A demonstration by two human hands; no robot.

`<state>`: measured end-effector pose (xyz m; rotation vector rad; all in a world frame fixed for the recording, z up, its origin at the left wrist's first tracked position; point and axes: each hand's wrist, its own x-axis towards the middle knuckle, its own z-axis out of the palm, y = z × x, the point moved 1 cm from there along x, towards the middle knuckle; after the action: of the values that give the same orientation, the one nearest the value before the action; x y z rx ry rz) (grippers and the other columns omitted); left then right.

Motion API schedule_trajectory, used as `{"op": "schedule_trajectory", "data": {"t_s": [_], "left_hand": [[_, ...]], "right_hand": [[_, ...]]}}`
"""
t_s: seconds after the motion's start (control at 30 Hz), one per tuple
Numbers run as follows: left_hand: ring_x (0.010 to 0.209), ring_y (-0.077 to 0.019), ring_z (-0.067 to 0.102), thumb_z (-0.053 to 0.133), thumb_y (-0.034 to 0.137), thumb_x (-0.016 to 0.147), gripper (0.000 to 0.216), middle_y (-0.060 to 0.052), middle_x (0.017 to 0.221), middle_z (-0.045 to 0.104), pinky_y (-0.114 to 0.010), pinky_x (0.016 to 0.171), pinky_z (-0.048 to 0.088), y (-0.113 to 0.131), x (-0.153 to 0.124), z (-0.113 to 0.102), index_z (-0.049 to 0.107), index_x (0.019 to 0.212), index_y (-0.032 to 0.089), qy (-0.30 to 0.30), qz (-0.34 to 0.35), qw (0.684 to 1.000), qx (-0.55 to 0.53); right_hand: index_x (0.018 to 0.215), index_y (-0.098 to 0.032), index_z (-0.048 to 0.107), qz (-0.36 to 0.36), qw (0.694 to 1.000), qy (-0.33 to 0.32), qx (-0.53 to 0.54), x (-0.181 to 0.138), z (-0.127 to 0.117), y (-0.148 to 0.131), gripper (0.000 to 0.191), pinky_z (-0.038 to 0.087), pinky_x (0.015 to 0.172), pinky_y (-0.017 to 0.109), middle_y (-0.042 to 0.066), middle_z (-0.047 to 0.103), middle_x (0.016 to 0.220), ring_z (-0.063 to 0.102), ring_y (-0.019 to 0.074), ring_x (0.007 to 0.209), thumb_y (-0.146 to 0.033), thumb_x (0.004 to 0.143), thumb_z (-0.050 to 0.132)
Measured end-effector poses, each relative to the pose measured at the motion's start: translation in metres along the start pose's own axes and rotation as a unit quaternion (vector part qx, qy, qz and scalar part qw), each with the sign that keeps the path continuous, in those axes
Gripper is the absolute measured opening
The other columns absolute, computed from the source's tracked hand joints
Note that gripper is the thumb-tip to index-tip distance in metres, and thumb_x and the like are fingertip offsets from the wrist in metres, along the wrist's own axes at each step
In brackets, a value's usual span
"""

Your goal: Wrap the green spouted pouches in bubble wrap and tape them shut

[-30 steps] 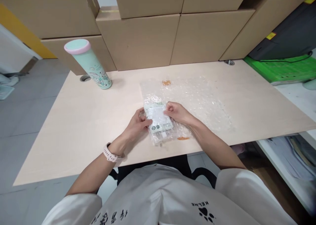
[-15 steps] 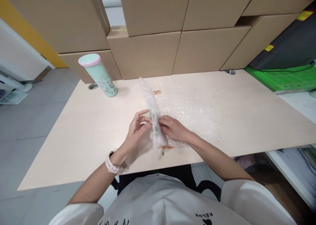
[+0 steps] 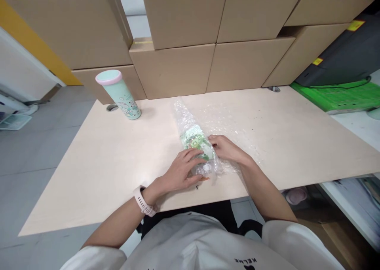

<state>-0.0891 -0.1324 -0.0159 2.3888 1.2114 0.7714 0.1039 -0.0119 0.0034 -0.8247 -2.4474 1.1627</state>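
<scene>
A green-and-white printed packet lies tilted in the middle of the table, showing through clear bubble wrap folded over it. My left hand rests across the lower part of the packet, fingers stretched out and apart. On the packet's right side, my right hand is closed on the edge of the bubble wrap; its fingertips are partly hidden. A flat sheet of the same wrap spreads to the right beneath my right hand. A small orange patch shows at the packet's near end, and its kind is unclear.
On the left of the pale wooden table stands a mint tumbler with a pink rim. Cardboard boxes are stacked along the back edge. A green plastic crate and a dark case are at the right.
The wrapped packet has gone from standing on edge to lying flatter, its printed face now visible. My left hand has moved right and onto it; my right hand has shifted slightly right.
</scene>
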Motion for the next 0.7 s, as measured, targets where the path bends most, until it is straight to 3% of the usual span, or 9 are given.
{"op": "schedule_trajectory", "data": {"t_s": [0.07, 0.17, 0.23, 0.43, 0.53, 0.63, 0.7], "left_hand": [[0.141, -0.0282, 0.040, 0.061, 0.041, 0.095, 0.042, -0.010, 0.148, 0.049, -0.050, 0.116, 0.035, -0.001, 0.000, 0.004, 0.053, 0.133, 0.024, -0.004, 0.003, 1.000, 0.004], [0.141, -0.0290, 0.040, 0.062, 0.043, 0.094, 0.045, -0.011, 0.147, 0.051, -0.051, 0.116, 0.036, -0.002, -0.001, 0.006, 0.053, 0.134, 0.024, -0.010, 0.004, 1.000, 0.005], [0.142, -0.0298, 0.040, 0.063, 0.042, 0.093, 0.046, -0.011, 0.147, 0.051, -0.052, 0.116, 0.036, -0.001, 0.000, 0.005, 0.053, 0.134, 0.024, -0.016, 0.004, 1.000, 0.005], [0.142, -0.0293, 0.041, 0.064, 0.037, 0.091, 0.042, -0.010, 0.143, 0.055, -0.052, 0.118, 0.035, 0.002, 0.003, 0.000, 0.056, 0.130, 0.024, -0.033, 0.008, 0.999, -0.025], [0.140, -0.0288, 0.042, 0.066, 0.036, 0.090, 0.034, -0.009, 0.142, 0.055, -0.052, 0.118, 0.034, 0.004, 0.003, -0.001, 0.060, 0.122, 0.025, -0.002, 0.002, 0.998, -0.059], [0.131, -0.0285, 0.049, 0.061, 0.030, 0.092, 0.029, -0.012, 0.141, 0.053, -0.051, 0.109, 0.041, -0.001, -0.001, -0.007, 0.060, 0.120, 0.024, 0.130, -0.148, 0.976, -0.089], [0.109, -0.0254, 0.062, 0.061, 0.029, 0.091, 0.035, -0.013, 0.126, 0.061, -0.047, 0.095, 0.050, -0.008, -0.004, -0.013, 0.055, 0.124, 0.022, 0.194, -0.298, 0.923, -0.150]], "right_hand": [[0.076, -0.019, 0.071, 0.042, 0.998, 0.046, -0.009, -0.001, -0.007, 0.007, 0.019, 0.047, 0.067, 0.028, 0.003, 0.068, 0.080, 0.062, 0.0177, 0.073, -0.023, 0.083, 0.055], [0.096, -0.020, 0.073, 0.124, 0.981, 0.148, 0.036, -0.002, -0.014, 0.018, 0.024, 0.047, 0.062, 0.028, 0.003, 0.069, 0.080, 0.059, 0.0150, 0.063, -0.031, 0.089, 0.052], [0.102, -0.020, 0.070, 0.141, 0.972, 0.175, 0.071, -0.002, -0.014, 0.019, 0.027, 0.047, 0.059, 0.027, 0.001, 0.067, 0.078, 0.058, 0.0141, 0.059, -0.038, 0.090, 0.055], [0.088, -0.022, 0.059, 0.110, 0.989, 0.092, 0.035, -0.002, -0.006, 0.006, 0.006, 0.041, 0.056, 0.025, -0.004, 0.061, 0.067, 0.056, 0.0120, 0.053, -0.028, 0.086, 0.058], [0.083, -0.022, 0.058, 0.122, 0.991, 0.045, 0.016, -0.004, -0.008, 0.003, 0.004, 0.039, 0.056, 0.024, -0.005, 0.059, 0.062, 0.057, 0.0120, 0.053, -0.022, 0.085, 0.055], [0.083, -0.022, 0.062, 0.141, 0.988, 0.039, -0.058, -0.005, -0.012, 0.001, 0.011, 0.034, 0.057, 0.024, -0.004, 0.061, 0.065, 0.057, 0.0128, 0.058, -0.017, 0.084, 0.053], [0.085, -0.023, 0.065, 0.147, 0.982, 0.041, -0.112, -0.005, -0.012, -0.001, 0.015, 0.032, 0.058, 0.025, -0.004, 0.062, 0.066, 0.055, 0.0130, 0.060, -0.014, 0.083, 0.053]]}}
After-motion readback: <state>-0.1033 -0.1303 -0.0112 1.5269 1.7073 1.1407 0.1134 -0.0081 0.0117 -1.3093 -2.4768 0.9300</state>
